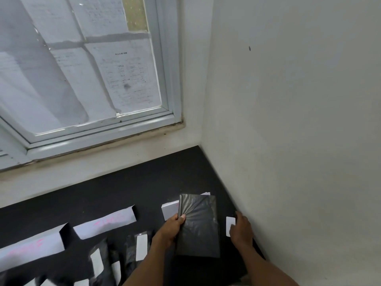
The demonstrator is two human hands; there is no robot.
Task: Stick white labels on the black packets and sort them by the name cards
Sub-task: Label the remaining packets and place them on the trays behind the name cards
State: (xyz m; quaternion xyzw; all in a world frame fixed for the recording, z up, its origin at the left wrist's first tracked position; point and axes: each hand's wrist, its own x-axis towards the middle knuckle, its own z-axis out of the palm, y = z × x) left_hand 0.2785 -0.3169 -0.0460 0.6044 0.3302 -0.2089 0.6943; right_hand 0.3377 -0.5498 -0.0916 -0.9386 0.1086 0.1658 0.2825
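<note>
Labelled packets (99, 263) lie lower left, below the cards (105, 222). Left hand (171, 228) grips 1 bare packet (198, 226) at lower centre by its left edge; right hand (241, 228) pinches a label (229, 222) beside it. Best set the label flat mid-packet, then press it smooth.

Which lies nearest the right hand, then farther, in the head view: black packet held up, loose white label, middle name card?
1. white label, at the right hand.
2. black packet, just left.
3. middle name card, far left.
</note>
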